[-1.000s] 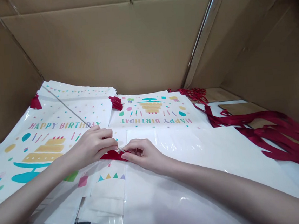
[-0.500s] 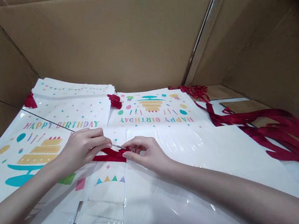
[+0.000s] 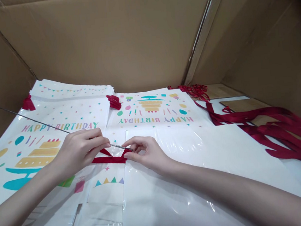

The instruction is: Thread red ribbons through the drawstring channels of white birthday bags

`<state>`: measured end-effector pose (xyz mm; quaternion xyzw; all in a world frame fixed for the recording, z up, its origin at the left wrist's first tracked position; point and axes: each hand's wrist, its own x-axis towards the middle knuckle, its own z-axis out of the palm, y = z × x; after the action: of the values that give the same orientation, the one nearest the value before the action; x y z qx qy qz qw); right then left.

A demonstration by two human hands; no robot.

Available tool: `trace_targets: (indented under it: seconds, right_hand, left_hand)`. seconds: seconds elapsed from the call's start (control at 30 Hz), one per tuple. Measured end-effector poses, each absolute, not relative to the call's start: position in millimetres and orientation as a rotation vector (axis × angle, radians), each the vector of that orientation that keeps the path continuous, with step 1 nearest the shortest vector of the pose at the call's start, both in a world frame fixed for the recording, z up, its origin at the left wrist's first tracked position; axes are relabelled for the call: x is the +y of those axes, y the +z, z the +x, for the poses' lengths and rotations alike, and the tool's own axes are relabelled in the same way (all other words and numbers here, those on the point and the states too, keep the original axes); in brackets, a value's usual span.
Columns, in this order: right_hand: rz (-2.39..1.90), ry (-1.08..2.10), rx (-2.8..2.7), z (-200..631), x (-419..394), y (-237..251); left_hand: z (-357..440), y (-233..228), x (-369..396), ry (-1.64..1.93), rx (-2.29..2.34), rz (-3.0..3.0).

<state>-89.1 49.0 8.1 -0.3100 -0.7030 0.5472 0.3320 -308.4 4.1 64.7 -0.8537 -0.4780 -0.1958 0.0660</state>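
My left hand (image 3: 77, 151) pinches a long thin metal rod (image 3: 34, 121) that runs from the far left to its tip near my right fingers. My right hand (image 3: 146, 154) pinches the end of a dark red ribbon (image 3: 109, 159) at the rod's tip. The ribbon lies across the edge of a flat white glossy bag (image 3: 171, 160) printed with "HAPPY BIRTHDAY" and a cake. Both hands rest on the bags, almost touching each other.
A stack of the same birthday bags (image 3: 67, 110) with red ribbon handles lies at left. Loose red ribbons (image 3: 275, 133) are spread at right, a bundle (image 3: 196, 90) further back. Brown cardboard walls (image 3: 122, 41) close in the back and both sides.
The rod has swung flatter and lower to the left. More red ribbon shows between my hands, stretched leftward under the left hand.
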Motion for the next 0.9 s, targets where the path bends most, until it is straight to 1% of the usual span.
trace_targets:
  seconds: [0.27, 0.43, 0.6, 0.7, 0.8, 0.9]
  right_hand:
    - [-0.773, 1.493, -1.801, -88, 50, 6]
    - [-0.778, 1.453, -1.787, -89, 51, 3]
    - [-0.83, 1.394, -1.886, -89, 52, 3]
    - [-0.851, 1.235, -2.036, -86, 51, 8]
    - [-0.894, 0.908, -2.285, -78, 46, 14]
    - [-0.873, 0.623, -2.505, -66, 40, 14]
  left_hand:
    - [-282, 76, 15, -0.375, -1.586, -2.861]
    - [-265, 78, 26, -0.145, -1.588, -3.082]
    - [-269, 83, 42, 0.137, -1.651, -3.23]
    - [-275, 83, 49, 0.298, -1.766, -3.305]
    - [-280, 79, 51, 0.377, -1.782, -3.396]
    - [-283, 75, 51, 0.38, -1.79, -3.45]
